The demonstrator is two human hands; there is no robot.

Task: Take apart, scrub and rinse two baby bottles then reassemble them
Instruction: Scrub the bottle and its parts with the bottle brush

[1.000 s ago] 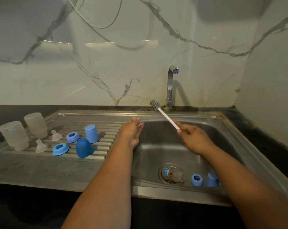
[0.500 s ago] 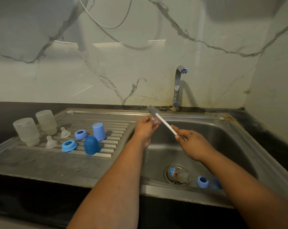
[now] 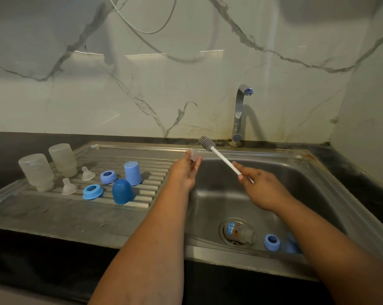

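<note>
With the left hand (image 3: 184, 172) pinching the clear teat (image 3: 194, 155) and the right hand (image 3: 263, 188) gripping the brush (image 3: 219, 156), work the bristles gently inside the teat over the sink (image 3: 318, 172).

Left hand (image 3: 185, 171) pinches clear teat (image 3: 194, 155) at fingertips above sink (image 3: 318, 172) edge. Right hand (image 3: 259, 187) grips white handle of brush (image 3: 219, 155); bristle head just beside teat. Bottle (image 3: 239, 233) lies over drain, blue ring (image 3: 272, 241) beside it. Two upturned bottles (image 3: 36, 171), teats, rings, caps on drainboard (image 3: 54, 212).
</note>
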